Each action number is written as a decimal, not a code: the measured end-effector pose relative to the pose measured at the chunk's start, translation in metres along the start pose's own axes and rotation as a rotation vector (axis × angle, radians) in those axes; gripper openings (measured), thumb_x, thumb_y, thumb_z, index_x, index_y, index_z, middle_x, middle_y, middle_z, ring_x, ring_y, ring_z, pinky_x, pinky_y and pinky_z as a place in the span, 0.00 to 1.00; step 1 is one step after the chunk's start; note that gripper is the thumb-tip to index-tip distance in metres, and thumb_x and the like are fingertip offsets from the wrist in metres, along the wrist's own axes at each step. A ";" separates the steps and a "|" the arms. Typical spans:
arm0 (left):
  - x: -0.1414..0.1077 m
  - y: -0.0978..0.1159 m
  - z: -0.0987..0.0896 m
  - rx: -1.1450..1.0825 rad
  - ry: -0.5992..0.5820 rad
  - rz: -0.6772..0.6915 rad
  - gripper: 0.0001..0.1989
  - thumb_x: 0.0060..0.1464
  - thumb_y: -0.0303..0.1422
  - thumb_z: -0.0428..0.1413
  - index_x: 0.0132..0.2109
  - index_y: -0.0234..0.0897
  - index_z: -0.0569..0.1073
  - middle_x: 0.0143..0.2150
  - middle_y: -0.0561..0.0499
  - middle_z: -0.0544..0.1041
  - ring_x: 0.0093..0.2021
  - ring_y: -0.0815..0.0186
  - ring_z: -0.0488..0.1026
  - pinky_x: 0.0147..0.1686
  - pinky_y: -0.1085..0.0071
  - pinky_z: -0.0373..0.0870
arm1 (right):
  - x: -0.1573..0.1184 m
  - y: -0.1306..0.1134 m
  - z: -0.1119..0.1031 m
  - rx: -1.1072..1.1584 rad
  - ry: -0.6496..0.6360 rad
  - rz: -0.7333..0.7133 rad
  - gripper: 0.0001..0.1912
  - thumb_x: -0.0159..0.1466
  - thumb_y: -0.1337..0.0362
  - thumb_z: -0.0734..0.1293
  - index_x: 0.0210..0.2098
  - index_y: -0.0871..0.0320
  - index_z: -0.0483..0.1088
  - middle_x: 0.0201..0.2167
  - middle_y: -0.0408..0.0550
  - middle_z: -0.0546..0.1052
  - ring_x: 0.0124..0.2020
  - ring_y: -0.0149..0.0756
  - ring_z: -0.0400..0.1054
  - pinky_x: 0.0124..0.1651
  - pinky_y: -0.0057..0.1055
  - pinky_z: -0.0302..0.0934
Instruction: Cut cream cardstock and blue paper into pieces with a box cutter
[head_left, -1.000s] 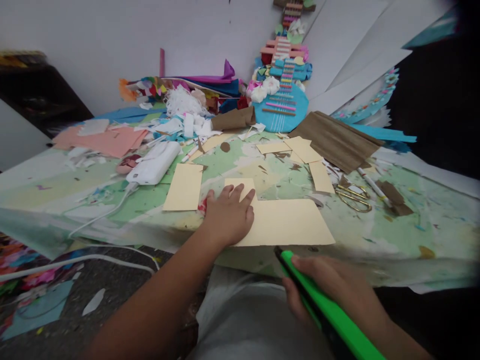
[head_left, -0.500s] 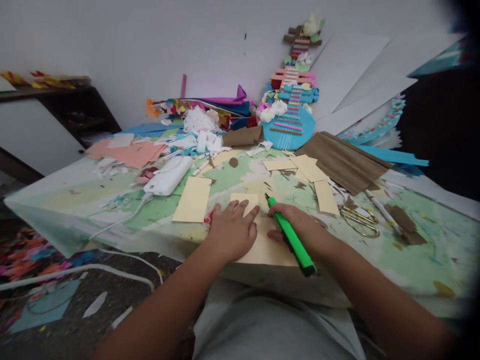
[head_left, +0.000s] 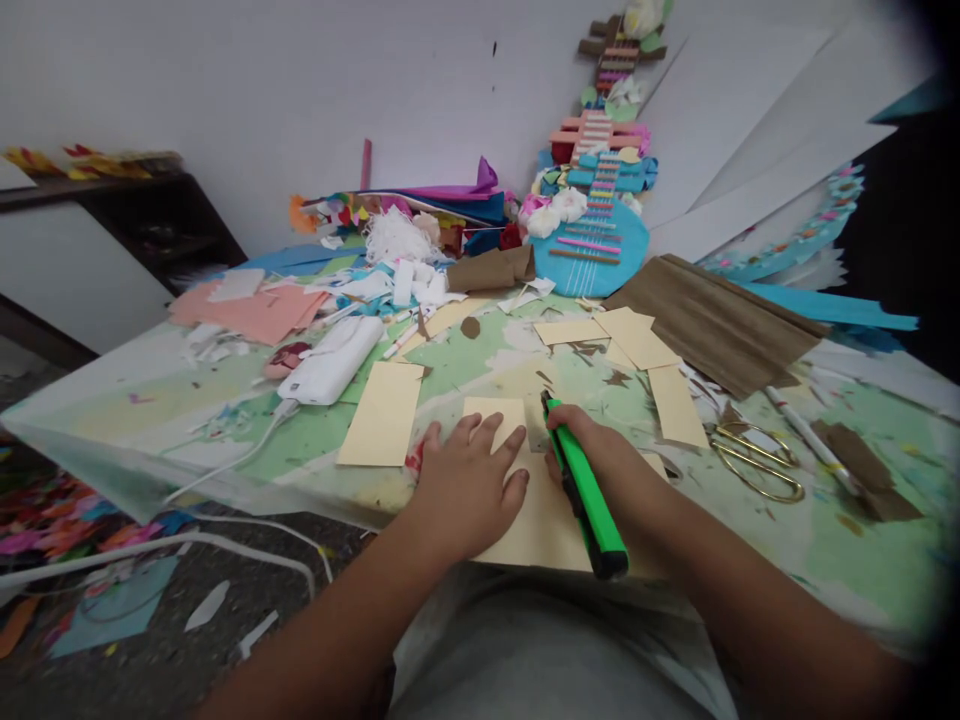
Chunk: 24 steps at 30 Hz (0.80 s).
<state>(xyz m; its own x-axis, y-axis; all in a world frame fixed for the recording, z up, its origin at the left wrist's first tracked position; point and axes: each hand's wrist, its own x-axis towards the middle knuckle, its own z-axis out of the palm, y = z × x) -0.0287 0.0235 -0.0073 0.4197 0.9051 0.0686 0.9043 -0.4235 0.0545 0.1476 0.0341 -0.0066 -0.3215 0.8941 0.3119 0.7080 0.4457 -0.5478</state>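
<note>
My left hand [head_left: 472,480] lies flat with its fingers spread on a cream sheet of paper [head_left: 536,535] at the table's front edge. Wrapped in the fingers of my right hand [head_left: 607,455] is a green utility knife [head_left: 586,495] with black ends. Its tip points away from me, over the paper just right of my left hand. Part of the paper is hidden under both hands. A cut cream rectangle [head_left: 380,413] lies left of my left hand. More cream pieces [head_left: 637,337] lie beyond the knife.
Gold-handled scissors [head_left: 757,460] and a white marker [head_left: 810,435] lie to the right. A white power bank [head_left: 334,360] with a cable is at left. Behind stand a blue paper guitar-like craft [head_left: 589,250], brown paper [head_left: 716,320] and heaped scraps [head_left: 405,240].
The view has shifted slightly, so table items sit lower and wider apart. Both hands keep nearly the same pose on the paper, with the knife still in the right hand.
</note>
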 end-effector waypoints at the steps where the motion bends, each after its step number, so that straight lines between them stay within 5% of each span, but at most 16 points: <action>1: 0.001 0.000 -0.001 -0.001 -0.008 0.006 0.23 0.58 0.42 0.39 0.59 0.47 0.58 0.62 0.48 0.58 0.60 0.53 0.52 0.51 0.43 0.48 | 0.000 0.001 -0.001 0.041 -0.033 0.010 0.08 0.56 0.66 0.59 0.37 0.55 0.64 0.21 0.43 0.72 0.22 0.33 0.64 0.23 0.27 0.55; 11: 0.012 0.000 -0.007 0.011 -0.013 -0.008 0.21 0.58 0.42 0.39 0.57 0.49 0.61 0.58 0.48 0.62 0.55 0.52 0.57 0.48 0.47 0.54 | -0.003 0.000 -0.008 0.498 -0.194 0.268 0.07 0.59 0.61 0.55 0.36 0.54 0.59 0.19 0.39 0.67 0.18 0.30 0.61 0.20 0.25 0.56; 16: 0.011 -0.001 -0.001 0.041 -0.025 -0.011 0.22 0.58 0.43 0.39 0.59 0.49 0.59 0.59 0.48 0.60 0.56 0.52 0.54 0.50 0.47 0.50 | -0.005 0.012 -0.006 0.711 -0.101 0.446 0.09 0.58 0.57 0.56 0.37 0.52 0.57 0.20 0.37 0.67 0.18 0.29 0.60 0.19 0.23 0.54; 24: 0.011 -0.002 -0.002 0.054 -0.031 0.021 0.24 0.57 0.44 0.40 0.59 0.46 0.58 0.61 0.47 0.58 0.57 0.52 0.53 0.50 0.48 0.50 | 0.005 0.007 -0.026 1.072 0.081 0.452 0.06 0.54 0.58 0.59 0.30 0.50 0.57 0.19 0.35 0.65 0.18 0.27 0.58 0.21 0.22 0.54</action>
<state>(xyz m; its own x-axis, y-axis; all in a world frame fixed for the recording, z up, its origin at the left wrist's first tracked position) -0.0256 0.0344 -0.0048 0.4402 0.8971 0.0381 0.8977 -0.4406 0.0000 0.1670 0.0402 0.0113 -0.1071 0.9929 -0.0514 -0.1588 -0.0681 -0.9850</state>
